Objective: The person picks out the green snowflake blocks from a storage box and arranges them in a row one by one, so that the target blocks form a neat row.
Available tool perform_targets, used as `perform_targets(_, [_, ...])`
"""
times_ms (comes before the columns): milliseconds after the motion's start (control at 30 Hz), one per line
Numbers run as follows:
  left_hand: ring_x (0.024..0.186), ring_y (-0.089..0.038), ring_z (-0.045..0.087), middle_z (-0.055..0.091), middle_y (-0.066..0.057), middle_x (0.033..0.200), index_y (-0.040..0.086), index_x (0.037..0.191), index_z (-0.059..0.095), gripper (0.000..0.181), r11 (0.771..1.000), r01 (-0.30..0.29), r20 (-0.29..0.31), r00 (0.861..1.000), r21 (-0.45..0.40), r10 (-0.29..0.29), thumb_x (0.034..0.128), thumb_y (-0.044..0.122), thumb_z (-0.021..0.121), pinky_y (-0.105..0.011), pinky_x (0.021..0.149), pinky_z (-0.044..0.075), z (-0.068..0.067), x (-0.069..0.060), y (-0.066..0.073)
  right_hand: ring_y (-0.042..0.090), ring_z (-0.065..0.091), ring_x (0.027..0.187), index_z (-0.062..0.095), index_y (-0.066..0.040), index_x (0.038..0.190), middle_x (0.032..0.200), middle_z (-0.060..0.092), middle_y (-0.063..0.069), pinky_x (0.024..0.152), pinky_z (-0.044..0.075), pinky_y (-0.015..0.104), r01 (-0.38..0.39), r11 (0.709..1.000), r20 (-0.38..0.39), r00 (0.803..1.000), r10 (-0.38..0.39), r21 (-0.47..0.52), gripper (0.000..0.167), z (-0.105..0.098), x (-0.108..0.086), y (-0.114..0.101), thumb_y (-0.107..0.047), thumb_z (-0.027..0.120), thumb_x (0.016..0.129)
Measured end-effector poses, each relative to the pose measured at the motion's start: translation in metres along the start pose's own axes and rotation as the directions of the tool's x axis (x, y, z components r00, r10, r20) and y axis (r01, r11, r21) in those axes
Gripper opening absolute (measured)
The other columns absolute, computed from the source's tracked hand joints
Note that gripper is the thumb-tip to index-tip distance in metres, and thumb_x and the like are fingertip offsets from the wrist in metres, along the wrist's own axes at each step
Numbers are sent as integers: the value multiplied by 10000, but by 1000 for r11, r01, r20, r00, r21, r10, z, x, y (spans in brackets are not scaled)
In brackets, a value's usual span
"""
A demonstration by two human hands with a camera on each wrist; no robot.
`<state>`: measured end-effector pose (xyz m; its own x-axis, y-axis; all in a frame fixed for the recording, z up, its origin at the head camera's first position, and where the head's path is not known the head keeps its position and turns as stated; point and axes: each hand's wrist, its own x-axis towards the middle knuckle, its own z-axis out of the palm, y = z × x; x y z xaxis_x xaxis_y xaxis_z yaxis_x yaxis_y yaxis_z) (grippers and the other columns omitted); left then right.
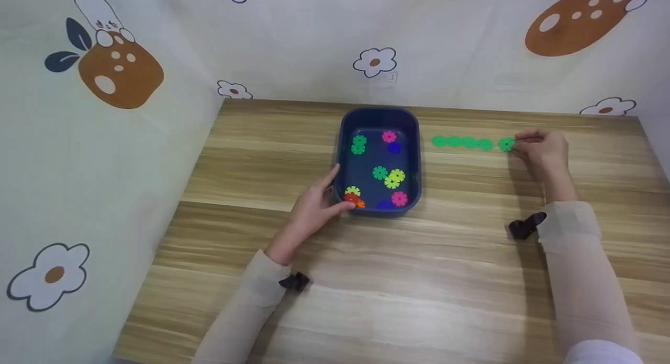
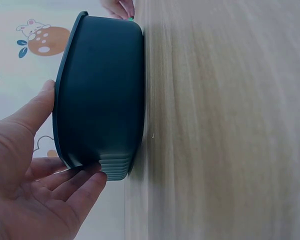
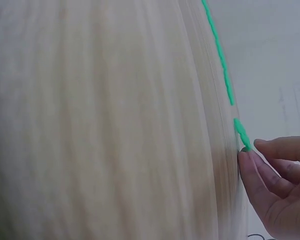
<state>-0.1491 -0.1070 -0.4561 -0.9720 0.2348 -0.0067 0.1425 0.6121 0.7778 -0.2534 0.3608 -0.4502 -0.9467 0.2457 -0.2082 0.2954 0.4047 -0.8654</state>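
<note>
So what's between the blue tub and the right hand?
Head view: four green notched discs in a row, then a separate disc the right hand pinches.

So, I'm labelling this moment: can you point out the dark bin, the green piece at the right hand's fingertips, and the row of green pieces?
Dark bin (image 1: 373, 153): head view, bare floor inside.
Green piece (image 1: 505, 144): head view, its middle.
Row of green pieces (image 1: 461, 142): head view, mid-row.

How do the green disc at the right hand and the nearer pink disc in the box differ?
The right hand pinches the green disc; no hand touches the pink disc. The green disc is outside the dark blue box; the pink disc lies inside it. Both are round with notched edges.
</note>
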Motion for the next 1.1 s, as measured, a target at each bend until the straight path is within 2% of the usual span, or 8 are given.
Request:
perform_targets(133, [1454, -326, 401, 385, -176, 1580, 118, 1559, 337, 897, 1000, 7, 3, 1000, 10, -7, 829, 384, 785, -451, 1203, 347, 0, 0, 0, -81, 637, 725, 656, -52, 1079, 699, 660, -245, 703, 553, 90, -24, 998, 4, 1000, 24, 52, 158, 0, -2, -2, -44, 668, 922])
perform_targets(267, [1456, -328, 397, 381, -173, 1583, 123, 1560, 336, 896, 1000, 12, 6, 1000, 16, -13, 830, 388, 784, -455, 1204, 347, 0, 0, -1, -70, 644, 732, 635, -28, 1139, 713, 656, -243, 707, 559, 105, -37, 998, 1, 999, 37, 48, 217, 1, -2, -5, -61, 663, 927])
perform_targets(567, [1449, -325, 408, 397, -175, 1573, 120, 1558, 341, 888, 1000, 5, 0, 1000, 16, -5, 832, 366, 790, -444, 1199, 355, 0, 0, 0, -122, 578, 706, 635, -17, 1204, 676, 570, -340, 665, 512, 77, 4, 994, -50, 999, -10, -113, 290, 4, 1, -14, -146, 659, 945])
perform_targets(733, [1443, -326, 418, 400, -183, 1570, 118, 1558, 340, 890, 1000, 8, 3, 1000, 11, -8, 831, 362, 792, -444, 1197, 358, 0, 0, 0, -142, 573, 705, 637, -28, 1229, 670, 541, -357, 672, 500, 62, 3, 989, -60, 998, -12, -149, 314, 8, 1, -21, -184, 660, 957])
perform_targets(867, [1447, -324, 411, 393, -177, 1575, 125, 1559, 339, 881, 1000, 20, 6, 1000, 9, -20, 838, 344, 794, -446, 1202, 350, 0, 0, 0, -134, 599, 693, 637, -28, 1203, 699, 566, -319, 683, 525, 73, 10, 995, -55, 998, -15, -98, 286, 12, 0, -26, -170, 665, 956])
perform_targets(1100, [1454, -323, 400, 376, -178, 1584, 126, 1563, 330, 884, 999, 33, 11, 999, 7, -33, 841, 340, 792, -446, 1210, 338, 0, 1, 1, -65, 658, 729, 628, -24, 1152, 788, 623, -214, 724, 565, 106, 54, 997, -25, 998, -52, 60, 219, 21, -6, -40, -101, 657, 948])
